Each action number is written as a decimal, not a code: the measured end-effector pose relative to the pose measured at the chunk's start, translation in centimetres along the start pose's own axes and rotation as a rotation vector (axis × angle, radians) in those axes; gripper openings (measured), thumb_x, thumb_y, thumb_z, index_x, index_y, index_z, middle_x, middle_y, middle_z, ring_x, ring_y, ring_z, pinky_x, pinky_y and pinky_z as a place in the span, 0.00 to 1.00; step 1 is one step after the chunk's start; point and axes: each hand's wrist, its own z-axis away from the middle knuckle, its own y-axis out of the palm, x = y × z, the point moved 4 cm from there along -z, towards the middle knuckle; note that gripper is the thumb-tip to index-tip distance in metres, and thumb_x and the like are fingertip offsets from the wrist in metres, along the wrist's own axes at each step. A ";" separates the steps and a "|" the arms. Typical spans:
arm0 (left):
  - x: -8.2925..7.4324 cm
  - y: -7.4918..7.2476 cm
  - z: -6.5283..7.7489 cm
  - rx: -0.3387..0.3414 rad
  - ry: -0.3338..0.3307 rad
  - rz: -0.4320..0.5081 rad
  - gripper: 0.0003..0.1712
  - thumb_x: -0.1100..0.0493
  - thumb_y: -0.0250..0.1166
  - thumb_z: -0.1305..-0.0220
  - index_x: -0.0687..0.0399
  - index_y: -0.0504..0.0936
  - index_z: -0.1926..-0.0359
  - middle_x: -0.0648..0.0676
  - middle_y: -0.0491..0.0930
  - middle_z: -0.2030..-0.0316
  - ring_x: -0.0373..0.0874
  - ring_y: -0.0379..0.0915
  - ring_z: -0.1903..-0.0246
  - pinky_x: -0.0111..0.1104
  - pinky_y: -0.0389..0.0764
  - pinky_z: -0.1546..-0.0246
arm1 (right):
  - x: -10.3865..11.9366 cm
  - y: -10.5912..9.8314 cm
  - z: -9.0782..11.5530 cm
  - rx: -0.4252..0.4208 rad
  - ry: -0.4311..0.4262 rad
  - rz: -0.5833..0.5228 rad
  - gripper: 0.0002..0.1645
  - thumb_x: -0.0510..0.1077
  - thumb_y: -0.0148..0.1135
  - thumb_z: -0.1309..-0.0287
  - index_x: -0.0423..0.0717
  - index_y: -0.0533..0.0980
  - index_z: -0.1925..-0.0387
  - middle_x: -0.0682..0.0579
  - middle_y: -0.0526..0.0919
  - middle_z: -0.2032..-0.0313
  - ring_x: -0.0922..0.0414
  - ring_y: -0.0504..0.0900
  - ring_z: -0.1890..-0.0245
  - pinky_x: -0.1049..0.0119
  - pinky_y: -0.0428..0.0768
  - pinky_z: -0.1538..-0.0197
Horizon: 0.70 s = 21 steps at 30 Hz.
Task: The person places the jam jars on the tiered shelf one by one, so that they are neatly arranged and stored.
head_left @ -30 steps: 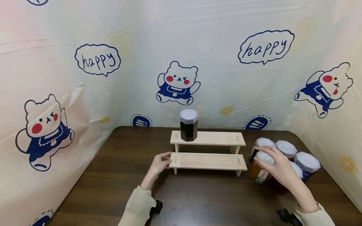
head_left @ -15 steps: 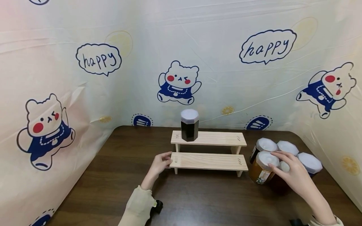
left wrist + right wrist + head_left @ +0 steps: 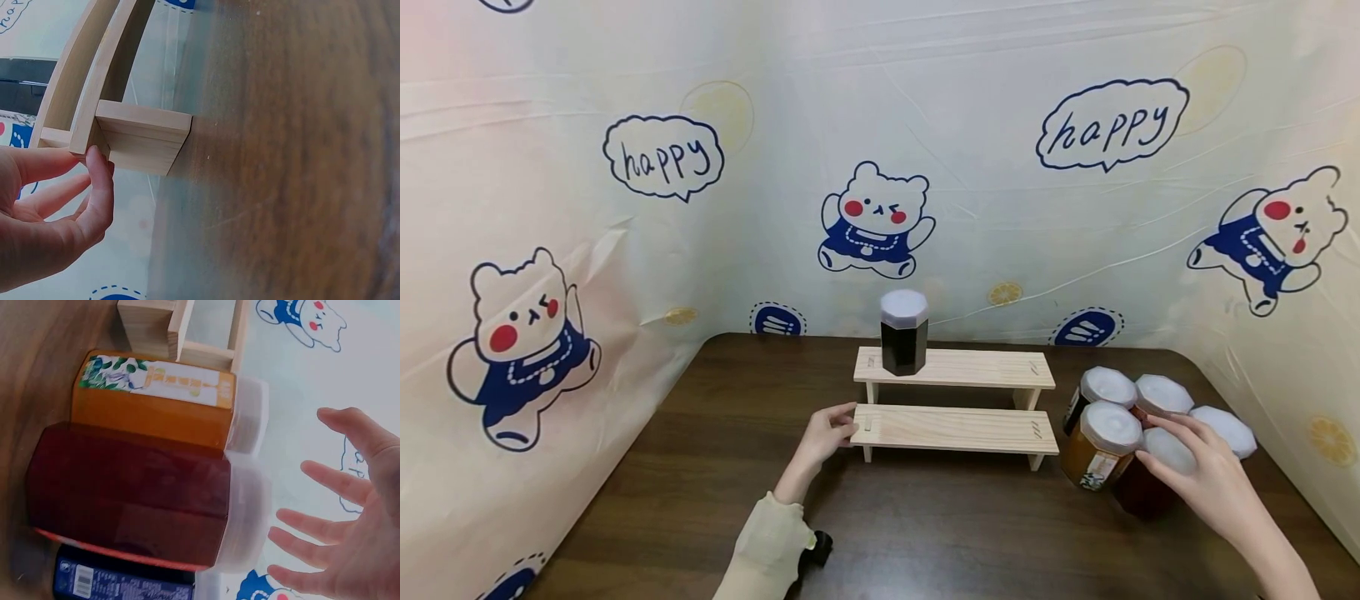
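A two-step wooden shelf (image 3: 951,427) stands mid-table. My left hand (image 3: 823,437) pinches the left end of its lower board; the left wrist view shows thumb and fingertip on the board's corner (image 3: 87,134). On the upper step is a dark jar (image 3: 904,346) with a whitish lid. My right hand (image 3: 1213,475) hovers with spread fingers over the lid of a dark red jar (image 3: 1142,492). In the right wrist view that hand (image 3: 350,531) is apart from the lids. An orange jar (image 3: 1086,458) sits beside the red one, upright.
Behind these are several more jars with whitish lids, including a back-left jar (image 3: 1107,387) and a far-right one (image 3: 1228,429). A blue-labelled jar (image 3: 119,575) adjoins the red one. Printed cloth (image 3: 970,233) surrounds the brown table (image 3: 910,525).
My right hand has moved right, from over the orange jar to over the dark red jar. The left hand keeps its pinch on the shelf, and the jars stand where they were.
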 end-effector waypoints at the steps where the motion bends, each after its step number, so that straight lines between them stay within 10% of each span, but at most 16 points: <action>1: 0.0 0.0 0.0 0.001 0.004 0.002 0.22 0.75 0.57 0.48 0.74 0.71 0.50 0.61 0.74 0.71 0.41 0.70 0.76 0.32 0.78 0.78 | -0.2 0.0 0.1 0.005 0.010 0.003 0.27 0.42 0.67 0.57 0.35 0.72 0.54 0.32 0.66 0.52 0.33 0.61 0.53 0.34 0.57 0.54; 10: 1.4 -0.3 -0.7 0.058 0.138 0.065 0.22 0.69 0.61 0.48 0.68 0.73 0.49 0.60 0.74 0.72 0.43 0.72 0.76 0.35 0.79 0.79 | -1.5 0.2 0.9 0.027 0.049 0.028 0.30 0.44 0.67 0.57 0.34 0.70 0.52 0.26 0.62 0.53 0.31 0.58 0.53 0.36 0.56 0.56; 21: 0.0 0.0 0.1 0.022 0.017 -0.012 0.21 0.75 0.56 0.48 0.74 0.71 0.49 0.62 0.74 0.70 0.40 0.70 0.77 0.32 0.79 0.78 | -2.4 0.8 1.4 0.051 0.084 0.010 0.31 0.43 0.66 0.55 0.32 0.68 0.50 0.25 0.59 0.52 0.29 0.56 0.53 0.34 0.55 0.56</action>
